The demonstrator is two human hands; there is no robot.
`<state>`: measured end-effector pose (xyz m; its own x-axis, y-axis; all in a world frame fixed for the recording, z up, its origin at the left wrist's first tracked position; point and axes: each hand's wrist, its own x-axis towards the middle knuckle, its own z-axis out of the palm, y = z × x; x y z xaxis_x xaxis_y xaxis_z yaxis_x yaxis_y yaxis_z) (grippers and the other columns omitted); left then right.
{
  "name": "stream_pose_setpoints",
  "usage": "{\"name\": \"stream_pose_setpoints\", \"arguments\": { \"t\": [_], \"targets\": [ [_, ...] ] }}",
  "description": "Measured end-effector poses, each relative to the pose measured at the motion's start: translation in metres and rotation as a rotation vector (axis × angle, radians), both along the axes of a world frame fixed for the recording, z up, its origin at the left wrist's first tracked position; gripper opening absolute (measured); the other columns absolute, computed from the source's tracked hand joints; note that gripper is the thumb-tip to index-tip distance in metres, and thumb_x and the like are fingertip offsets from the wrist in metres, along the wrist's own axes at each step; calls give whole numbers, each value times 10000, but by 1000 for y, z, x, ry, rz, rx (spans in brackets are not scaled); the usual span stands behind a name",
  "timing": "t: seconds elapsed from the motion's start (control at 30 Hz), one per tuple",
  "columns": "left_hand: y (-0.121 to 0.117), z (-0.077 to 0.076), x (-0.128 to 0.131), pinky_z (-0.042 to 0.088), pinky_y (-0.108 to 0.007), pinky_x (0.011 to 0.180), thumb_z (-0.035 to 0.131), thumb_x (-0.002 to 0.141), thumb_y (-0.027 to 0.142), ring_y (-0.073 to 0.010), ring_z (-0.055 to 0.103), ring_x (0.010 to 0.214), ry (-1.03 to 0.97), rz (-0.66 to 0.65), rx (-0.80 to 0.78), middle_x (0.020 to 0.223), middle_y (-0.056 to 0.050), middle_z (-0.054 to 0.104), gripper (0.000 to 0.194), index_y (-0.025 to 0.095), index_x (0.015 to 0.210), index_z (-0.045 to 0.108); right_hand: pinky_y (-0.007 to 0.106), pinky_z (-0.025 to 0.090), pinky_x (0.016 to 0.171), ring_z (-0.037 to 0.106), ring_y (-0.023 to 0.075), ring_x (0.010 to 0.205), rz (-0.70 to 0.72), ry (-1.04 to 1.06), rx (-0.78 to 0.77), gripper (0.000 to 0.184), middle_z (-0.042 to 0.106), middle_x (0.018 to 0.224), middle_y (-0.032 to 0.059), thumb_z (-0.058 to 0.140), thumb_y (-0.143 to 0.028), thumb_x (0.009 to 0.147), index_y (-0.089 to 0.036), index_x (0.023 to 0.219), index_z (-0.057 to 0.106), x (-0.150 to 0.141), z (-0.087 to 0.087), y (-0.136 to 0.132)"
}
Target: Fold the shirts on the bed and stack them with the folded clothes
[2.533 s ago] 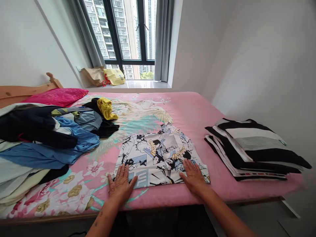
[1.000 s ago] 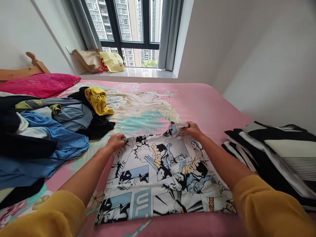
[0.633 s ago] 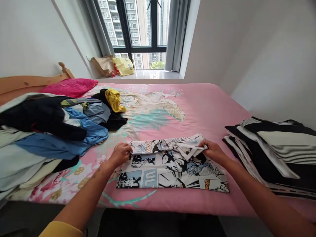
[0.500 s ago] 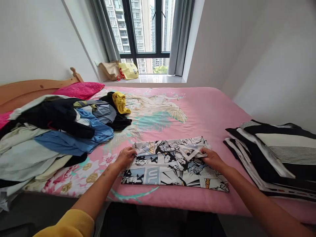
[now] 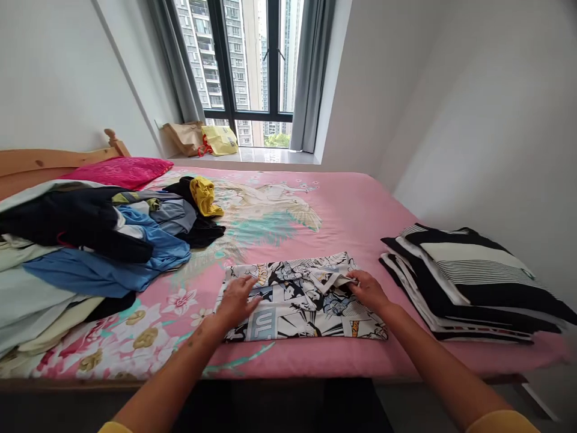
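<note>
One comic-print shirt (image 5: 297, 307) folded over near the front of the bed (image 5: 351, 207) | left hand (image 5: 238, 299) kinda flat on it, fingers loosely apart | right hand (image 5: 368, 291) pinching a bunched bit | folded clothes stack (image 5: 473, 276) off right

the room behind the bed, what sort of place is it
Most likely a bedroom in a high-rise flat: there is a bed with a wooden headboard, a bright pink pillow near it, and tall buildings outside the window.
</note>
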<state>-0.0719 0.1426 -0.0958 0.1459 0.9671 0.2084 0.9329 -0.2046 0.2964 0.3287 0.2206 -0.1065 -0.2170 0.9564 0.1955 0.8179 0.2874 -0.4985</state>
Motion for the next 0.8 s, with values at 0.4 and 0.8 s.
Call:
{"name": "stream_pose_setpoints", "arguments": {
  "t": [0.4, 0.8],
  "targets": [
    [61, -5, 219, -8, -648, 1064, 670, 661, 400, -380, 307, 1310, -176, 84, -37, 1393, -204, 396, 752, 192, 1325, 387, 324, 442, 841, 584, 201, 905, -85, 207, 134, 325, 638, 967, 33, 505, -244, 741, -229, 1062, 551, -14, 31, 17],
    [76, 30, 163, 232, -514, 1080, 650, 647, 332, -301, 549, 1106, 45, -394, -353, 1106, -87, 644, 411, 285, 1055, 647, 331, 442, 870, 545, 199, 947, 69, 271, 168, 324, 632, 950, 27, 484, -71, 680, -227, 936, 606, 0, 19, 18]
  ]
}}
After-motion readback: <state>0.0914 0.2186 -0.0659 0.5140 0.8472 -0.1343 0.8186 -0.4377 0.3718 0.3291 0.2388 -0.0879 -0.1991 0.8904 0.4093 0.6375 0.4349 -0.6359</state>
